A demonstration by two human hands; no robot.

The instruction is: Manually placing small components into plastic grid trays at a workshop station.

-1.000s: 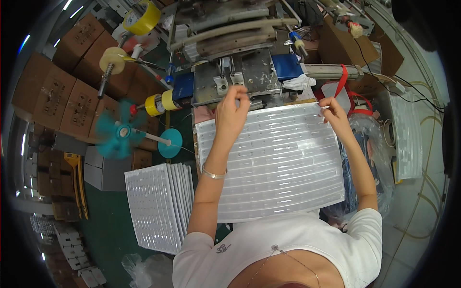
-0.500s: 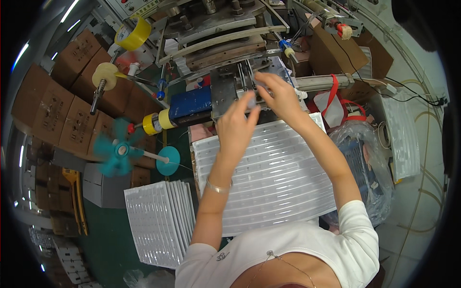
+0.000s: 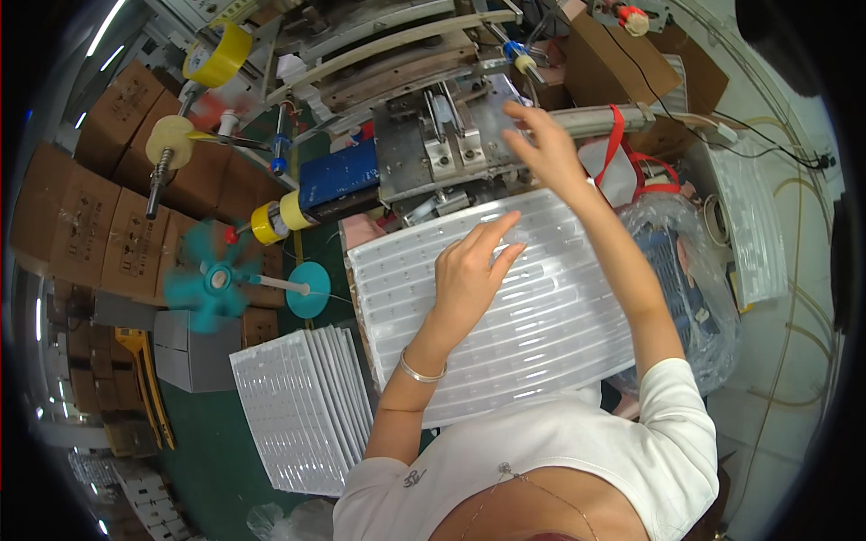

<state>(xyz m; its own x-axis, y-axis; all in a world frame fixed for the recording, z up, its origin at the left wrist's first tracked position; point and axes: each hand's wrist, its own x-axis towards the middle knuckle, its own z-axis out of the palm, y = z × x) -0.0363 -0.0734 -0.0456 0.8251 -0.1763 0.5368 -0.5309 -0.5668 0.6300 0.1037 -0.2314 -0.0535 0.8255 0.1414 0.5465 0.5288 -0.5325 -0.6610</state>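
Note:
My left hand [image 3: 469, 272] hovers over the upper part of a white ridged tray [image 3: 406, 311], its thumb apart from its outstretched fingers. Rows of small, clear-looking pieces seem to lie along the tray, too fine to make out. Farther off, my right hand [image 3: 552, 155] hangs just right of a small metal fixture [image 3: 454, 151] on a steel machine plate [image 3: 403, 167]; its fingers are spread. A small clear piece [image 3: 443, 108] sits between the fixture's rails. I see nothing held in either hand.
Left of the plate is a blue block [image 3: 338, 177]. A teal fan [image 3: 216, 278] turns at the left, above a stack of similar white trays [image 3: 293, 406]. The press frame [image 3: 397, 77] spans the far side. A plastic-wrapped bundle [image 3: 681, 298] lies at the right.
My left hand has drawn back from the fixture to above the tray. My right hand has shifted right, off the fixture, which now shows uncovered. The whole view has shifted slightly.

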